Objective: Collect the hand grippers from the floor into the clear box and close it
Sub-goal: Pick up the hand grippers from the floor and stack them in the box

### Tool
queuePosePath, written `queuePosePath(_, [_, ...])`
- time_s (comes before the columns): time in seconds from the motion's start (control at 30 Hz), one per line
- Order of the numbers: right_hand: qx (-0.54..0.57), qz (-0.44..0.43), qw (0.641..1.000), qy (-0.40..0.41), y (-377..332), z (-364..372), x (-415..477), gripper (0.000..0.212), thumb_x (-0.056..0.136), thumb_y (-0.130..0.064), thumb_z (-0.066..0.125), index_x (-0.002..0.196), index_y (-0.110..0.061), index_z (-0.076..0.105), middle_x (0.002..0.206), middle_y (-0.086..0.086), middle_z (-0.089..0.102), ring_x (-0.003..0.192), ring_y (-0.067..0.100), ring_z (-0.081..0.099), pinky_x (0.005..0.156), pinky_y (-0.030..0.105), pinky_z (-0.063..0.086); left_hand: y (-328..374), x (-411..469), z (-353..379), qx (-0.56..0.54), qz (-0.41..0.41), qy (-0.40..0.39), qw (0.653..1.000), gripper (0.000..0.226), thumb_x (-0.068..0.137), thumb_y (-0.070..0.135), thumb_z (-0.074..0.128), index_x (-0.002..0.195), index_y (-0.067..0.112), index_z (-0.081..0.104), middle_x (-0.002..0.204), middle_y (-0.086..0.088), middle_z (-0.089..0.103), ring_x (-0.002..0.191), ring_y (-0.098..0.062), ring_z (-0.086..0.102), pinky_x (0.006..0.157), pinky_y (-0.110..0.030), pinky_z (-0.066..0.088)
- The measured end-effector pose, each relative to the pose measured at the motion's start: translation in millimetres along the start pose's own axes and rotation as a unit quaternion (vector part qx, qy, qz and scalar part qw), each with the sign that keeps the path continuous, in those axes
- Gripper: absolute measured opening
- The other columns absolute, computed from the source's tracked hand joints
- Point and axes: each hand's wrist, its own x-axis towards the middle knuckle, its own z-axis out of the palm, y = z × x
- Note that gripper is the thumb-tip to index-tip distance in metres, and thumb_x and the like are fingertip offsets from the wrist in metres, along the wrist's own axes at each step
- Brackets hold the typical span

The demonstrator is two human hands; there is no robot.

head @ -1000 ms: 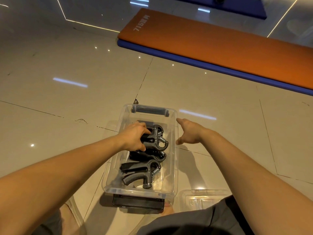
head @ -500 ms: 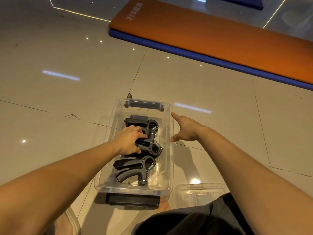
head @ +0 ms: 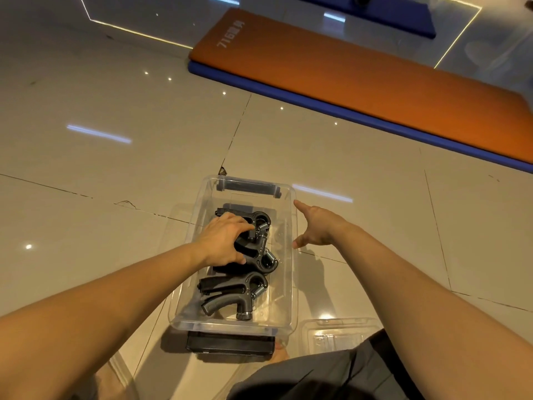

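Nearest, a clear lid [head: 337,333] is seen lying on the floor [head: 115,168], just right of the clear box [head: 292,284], which is left uncovered. Inside, one hand gripper [head: 233,295] is laid at the near end. Beyond it, the stacked hand grippers [head: 264,259] are covered by the left hand [head: 222,241], fingers curled round the top one. The right hand [head: 317,226] is held at the box's right rim, fingers spread and straight, nothing held; contact cannot be told. Farthest off, an orange mat [head: 360,82] is laid.

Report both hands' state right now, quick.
Left hand: curled round a hand gripper inside the box.
Right hand: open, holding nothing, by the box's right wall.
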Motion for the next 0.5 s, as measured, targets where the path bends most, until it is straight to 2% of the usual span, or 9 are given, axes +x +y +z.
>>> queuePosePath(0.13, [-0.012, 0.006, 0.999, 0.033, -13, -4, -14, 0.110, 0.077, -0.048, 0.082, 0.161, -0.028, 0.013, 0.159, 0.005, 0.037, 0.140, 0.030, 0.044, 0.109, 0.047, 0.044, -1, -26, -42, -0.036, 0.003, 0.072, 0.997, 0.079, 0.079, 0.046, 0.081, 0.148, 0.027, 0.048, 0.147, 0.004, 0.051, 0.140, -0.015, 0.035, 0.115, -0.036, 0.031])
queuePosePath(0.2, [0.040, -0.016, 0.997, 0.060, -23, -9, -24, 0.103, 0.079, -0.046, 0.082, 0.159, -0.023, 0.021, 0.158, 0.005, 0.040, 0.141, 0.028, 0.043, 0.112, 0.044, 0.040, -4, -44, -65, -0.067, -0.013, 0.103, 0.992, 0.071, 0.080, 0.045, 0.080, 0.143, 0.027, 0.053, 0.144, 0.004, 0.053, 0.137, -0.015, 0.040, 0.113, -0.035, 0.034])
queuePosePath(0.27, [0.084, -0.037, 0.992, 0.089, -39, -17, -35, 0.088, 0.080, -0.043, 0.082, 0.152, -0.020, 0.039, 0.148, 0.006, 0.052, 0.133, 0.027, 0.051, 0.108, 0.040, 0.043, -11, -59, -89, -0.102, -0.045, 0.128, 0.985, 0.064, 0.080, 0.044, 0.081, 0.137, 0.027, 0.058, 0.141, 0.006, 0.055, 0.134, -0.015, 0.046, 0.111, -0.036, 0.041])
queuePosePath(0.37, [0.080, -0.070, 0.985, 0.139, -76, -35, -54, 0.042, 0.083, -0.040, 0.079, 0.117, -0.019, 0.067, 0.115, 0.002, 0.069, 0.104, 0.020, 0.063, 0.093, 0.038, 0.053, -24, -85, -127, -0.165, -0.078, 0.162, 0.970, 0.054, 0.080, 0.041, 0.082, 0.128, 0.026, 0.064, 0.131, 0.006, 0.061, 0.122, -0.013, 0.056, 0.099, -0.032, 0.049])
queuePosePath(0.43, [0.084, -0.105, 0.977, 0.165, -110, -48, -69, 0.019, 0.086, -0.035, 0.077, 0.094, -0.020, 0.068, 0.093, 0.000, 0.069, 0.089, 0.018, 0.064, 0.086, 0.042, 0.057, -31, -109, -152, -0.180, -0.084, 0.167, 0.966, 0.047, 0.083, 0.038, 0.081, 0.126, 0.025, 0.065, 0.130, 0.006, 0.063, 0.122, -0.013, 0.057, 0.097, -0.031, 0.050])
queuePosePath(0.5, [0.092, -0.146, 0.969, 0.179, -150, -56, -85, 0.014, 0.089, -0.031, 0.074, 0.087, -0.019, 0.067, 0.085, 0.000, 0.068, 0.083, 0.018, 0.064, 0.082, 0.042, 0.057, -39, -141, -176, -0.173, -0.089, 0.173, 0.966, 0.043, 0.085, 0.037, 0.079, 0.124, 0.024, 0.066, 0.129, 0.004, 0.064, 0.121, -0.014, 0.057, 0.096, -0.030, 0.050])
